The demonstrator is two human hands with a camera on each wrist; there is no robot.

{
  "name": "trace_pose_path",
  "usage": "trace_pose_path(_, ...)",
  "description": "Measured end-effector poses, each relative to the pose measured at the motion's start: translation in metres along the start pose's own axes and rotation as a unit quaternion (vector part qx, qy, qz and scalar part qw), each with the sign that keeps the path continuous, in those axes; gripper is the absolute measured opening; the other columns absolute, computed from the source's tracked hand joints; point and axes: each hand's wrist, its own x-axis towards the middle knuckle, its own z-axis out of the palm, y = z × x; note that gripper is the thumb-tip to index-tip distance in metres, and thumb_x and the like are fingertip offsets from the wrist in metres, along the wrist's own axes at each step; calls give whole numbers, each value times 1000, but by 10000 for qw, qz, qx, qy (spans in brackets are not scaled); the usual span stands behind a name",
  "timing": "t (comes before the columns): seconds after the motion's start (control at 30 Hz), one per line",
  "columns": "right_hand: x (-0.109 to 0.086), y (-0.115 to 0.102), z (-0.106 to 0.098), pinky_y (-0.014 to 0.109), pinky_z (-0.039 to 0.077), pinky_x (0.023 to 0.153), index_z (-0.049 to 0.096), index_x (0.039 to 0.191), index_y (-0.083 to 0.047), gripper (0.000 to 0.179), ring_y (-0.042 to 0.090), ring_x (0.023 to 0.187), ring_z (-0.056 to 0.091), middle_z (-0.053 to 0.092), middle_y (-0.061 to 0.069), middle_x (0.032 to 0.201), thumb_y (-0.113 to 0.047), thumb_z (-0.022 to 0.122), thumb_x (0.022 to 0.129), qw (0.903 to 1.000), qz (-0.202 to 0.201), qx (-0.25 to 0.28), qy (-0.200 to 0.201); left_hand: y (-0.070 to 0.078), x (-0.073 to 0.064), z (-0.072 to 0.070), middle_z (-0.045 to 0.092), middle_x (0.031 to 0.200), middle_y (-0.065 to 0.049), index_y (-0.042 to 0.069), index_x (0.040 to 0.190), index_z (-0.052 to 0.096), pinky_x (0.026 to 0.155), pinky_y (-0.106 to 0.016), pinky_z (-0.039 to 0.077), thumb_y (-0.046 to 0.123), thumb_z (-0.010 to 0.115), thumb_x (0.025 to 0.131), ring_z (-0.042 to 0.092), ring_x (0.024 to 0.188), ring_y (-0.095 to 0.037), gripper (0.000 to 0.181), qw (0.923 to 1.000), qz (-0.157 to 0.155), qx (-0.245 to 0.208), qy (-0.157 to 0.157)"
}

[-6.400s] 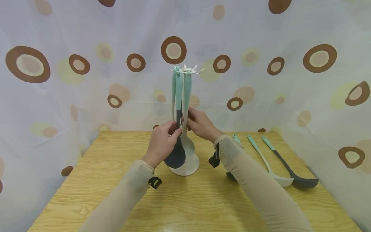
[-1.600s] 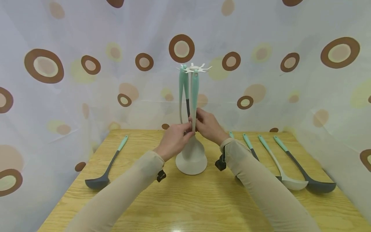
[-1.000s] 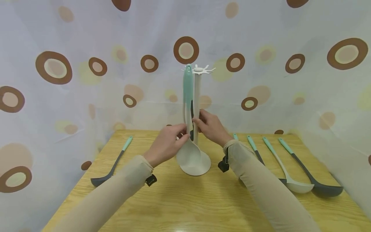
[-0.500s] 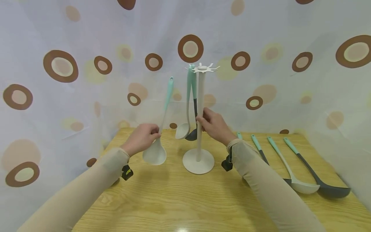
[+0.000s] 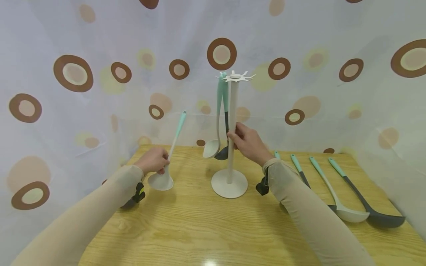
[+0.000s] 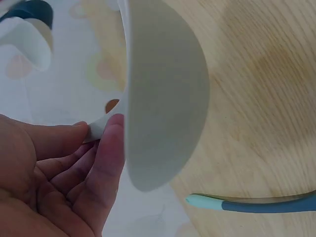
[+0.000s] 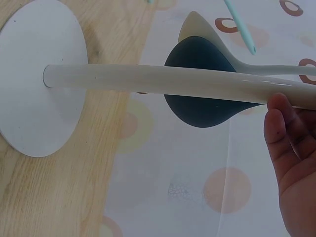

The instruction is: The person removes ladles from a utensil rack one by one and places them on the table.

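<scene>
My left hand point(image 5: 153, 160) pinches a white ladle point(image 5: 161, 182) by the lower shaft, its mint handle leaning up to the right and its bowl close over the left of the table. In the left wrist view the ladle's bowl point(image 6: 165, 98) fills the middle, thumb and fingers at the shaft. With my right hand point(image 5: 249, 144) I grip the post of a white rotating-style utensil stand point(image 5: 232, 162), which stands upright on its round base point(image 7: 44, 118). From the stand's left hooks hang another white ladle point(image 5: 211, 148) and a dark ladle point(image 5: 222, 153), partly behind the post.
A dark ladle point(image 5: 128, 204) lies at the left, mostly hidden by my left wrist. On the right lie a white ladle point(image 5: 352, 215), a dark ladle point(image 5: 386, 220) and more mint-handled utensils point(image 5: 304, 178), partly behind my right sleeve. A patterned cloth point(image 5: 259, 29) hangs behind the table point(image 5: 206, 225).
A dark ladle left the stand and lies at the left. Then my left hand unhooked the white ladle and carried it left and down. My right hand stays on the post.
</scene>
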Motion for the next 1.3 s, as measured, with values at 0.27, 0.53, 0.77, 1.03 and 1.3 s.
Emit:
trace_pose_path(0.27,1,2,0,48,59,79,58,119,-11,27,26,89,70,70,14,103,-33,53,105,10000,-17,-11,-9,-13,10,8,67,70,-13,-10,100,70,58,-26,57,0,52,92,64,53,-13,23,9968,-309,444,-594)
trace_pose_path(0.53,1,4,-1,52,59,81,57,119,-10,27,28,89,70,70,15,105,-33,52,105,10000,-6,10,15,-26,23,18,59,57,-6,-4,77,61,49,-22,54,-3,53,86,60,45,-10,13,9897,-821,729,-920)
trace_pose_path(0.77,2,4,0,53,59,82,57,120,-9,29,29,91,70,70,20,109,-34,53,105,10000,-12,96,-1,-45,29,35,67,69,-16,-4,97,55,50,-23,56,-4,54,90,65,47,-14,7,9768,-1408,746,-1432)
trace_pose_path(1.03,1,4,2,47,60,80,57,121,-10,29,27,93,71,71,17,108,-34,53,105,10000,-41,38,52,-50,26,43,70,72,-17,-3,95,59,53,-25,57,2,61,88,68,53,-17,9,9682,-1660,1044,-1554)
trace_pose_path(1.3,1,3,1,49,60,81,58,122,-11,29,28,92,71,70,18,106,-34,54,105,9998,5,198,56,-39,10,42,68,96,-11,1,108,62,61,-33,55,14,78,83,63,69,-20,32,9538,-739,2619,-1275)
